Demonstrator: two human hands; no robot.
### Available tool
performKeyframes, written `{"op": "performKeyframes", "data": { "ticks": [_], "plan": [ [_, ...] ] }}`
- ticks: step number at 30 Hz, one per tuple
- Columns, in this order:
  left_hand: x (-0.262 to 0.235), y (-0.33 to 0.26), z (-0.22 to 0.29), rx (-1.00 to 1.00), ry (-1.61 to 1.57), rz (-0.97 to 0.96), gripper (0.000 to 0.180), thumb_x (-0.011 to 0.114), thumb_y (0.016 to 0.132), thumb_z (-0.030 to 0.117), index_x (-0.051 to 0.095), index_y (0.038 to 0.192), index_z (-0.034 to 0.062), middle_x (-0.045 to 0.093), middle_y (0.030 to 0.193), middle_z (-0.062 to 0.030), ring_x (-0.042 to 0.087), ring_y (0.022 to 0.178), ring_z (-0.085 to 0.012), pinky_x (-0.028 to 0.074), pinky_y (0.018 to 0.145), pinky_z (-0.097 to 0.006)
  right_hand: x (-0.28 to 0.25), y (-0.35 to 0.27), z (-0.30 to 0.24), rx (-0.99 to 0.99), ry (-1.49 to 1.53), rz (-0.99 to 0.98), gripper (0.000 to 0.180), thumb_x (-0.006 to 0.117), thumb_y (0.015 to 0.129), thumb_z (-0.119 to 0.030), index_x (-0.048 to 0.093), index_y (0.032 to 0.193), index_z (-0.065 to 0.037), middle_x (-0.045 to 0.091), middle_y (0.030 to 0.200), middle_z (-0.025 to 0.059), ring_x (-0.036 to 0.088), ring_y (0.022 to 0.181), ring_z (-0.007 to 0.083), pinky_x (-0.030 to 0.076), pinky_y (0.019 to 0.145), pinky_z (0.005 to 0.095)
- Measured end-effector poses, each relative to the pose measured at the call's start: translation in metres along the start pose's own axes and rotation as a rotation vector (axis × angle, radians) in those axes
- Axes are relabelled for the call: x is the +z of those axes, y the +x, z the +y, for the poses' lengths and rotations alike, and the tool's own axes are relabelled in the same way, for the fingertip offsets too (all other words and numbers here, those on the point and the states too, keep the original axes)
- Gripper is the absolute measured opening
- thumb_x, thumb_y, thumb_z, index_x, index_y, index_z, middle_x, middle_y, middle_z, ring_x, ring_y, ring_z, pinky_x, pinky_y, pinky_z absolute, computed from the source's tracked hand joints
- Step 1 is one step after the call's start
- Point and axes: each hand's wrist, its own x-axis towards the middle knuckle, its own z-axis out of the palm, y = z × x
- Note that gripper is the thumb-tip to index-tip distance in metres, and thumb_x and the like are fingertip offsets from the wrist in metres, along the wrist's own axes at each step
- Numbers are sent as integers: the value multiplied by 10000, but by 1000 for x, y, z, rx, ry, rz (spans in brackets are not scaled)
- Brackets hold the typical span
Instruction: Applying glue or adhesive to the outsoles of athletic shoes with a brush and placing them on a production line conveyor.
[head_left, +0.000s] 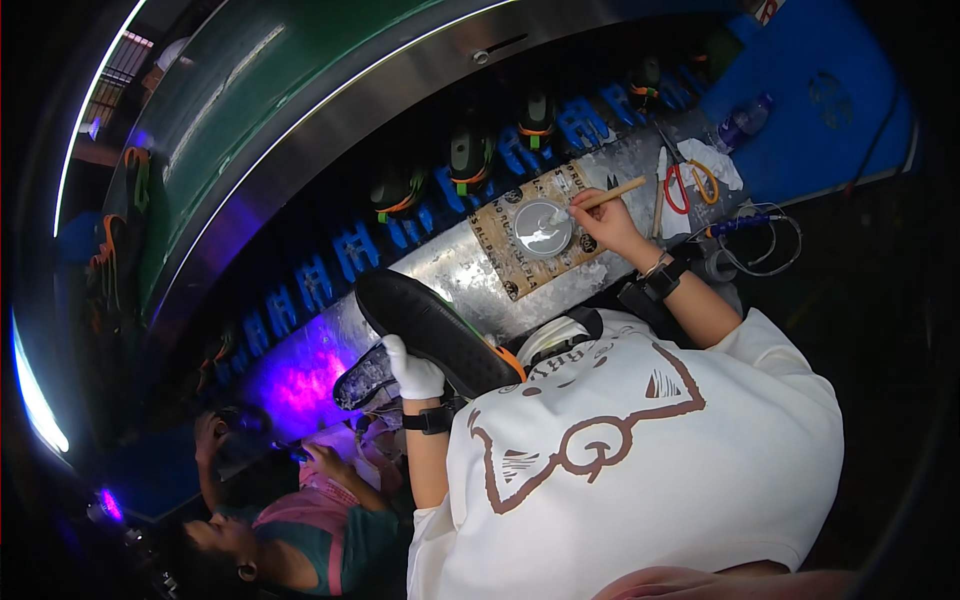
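My left hand [412,372] wears a white glove and grips a black shoe [415,315], which is tilted with its dark sole showing and an orange edge near my shirt. My right hand [608,222] is bare and pinches the wooden handle of a brush [615,192]. The brush's tip reaches to the rim of a round cup [542,246] holding a pale, shiny substance; its exact contact is too small to tell. The cup rests on brown printed paper [512,282]. Just left of my gloved hand lies a dark shoe sole [362,380], partly hidden.
Scissors with red and orange handles [678,190] lie right of the brush, by crumpled white paper [718,165] and a bottle [745,120]. Along the far side, dark shoes [468,160] stand on a line with blue holders [355,248]. A co-worker [310,530] works at lower left under purple light.
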Motion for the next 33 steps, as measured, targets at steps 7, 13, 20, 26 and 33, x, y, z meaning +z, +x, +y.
{"op": "performKeyframes", "data": {
  "ticks": [7,13,20,26,33],
  "plan": [
    [15,-8,-12,-196,314,90,483,511,810,284,411,1182,-7,523,1101,-158,537,963,-259,432,848,-348,-4,0,-9,-12,-17,7,92,581,802,-64,535,861,-11,511,698,-23,444,596,16,353,504,162],
    [69,35,40,385,522,-39,419,530,758,23,424,1163,21,517,1047,-83,535,887,-174,447,785,-300,-5,4,-68,-86,132,79,97,597,789,-75,550,842,-9,523,670,-10,462,557,24,362,490,161],
    [154,66,60,735,810,-216,386,588,687,-71,493,1053,9,569,920,-68,563,795,-144,471,717,-269,11,-5,-158,-132,414,-117,85,581,794,-60,553,856,-10,534,679,22,504,565,53,413,506,169],
    [170,70,56,835,961,-314,416,626,638,-38,514,1037,-11,577,930,-97,564,814,-148,458,733,-261,29,-4,-173,-235,285,-198,104,563,803,-40,546,897,1,536,680,28,506,583,61,429,518,174],
    [168,66,56,861,990,-329,364,512,704,-89,490,1058,-6,568,973,-106,557,842,-160,454,747,-270,34,-6,-171,-205,181,-213,120,600,793,-105,566,865,-15,545,717,12,501,620,43,408,555,174]
  ]
}}
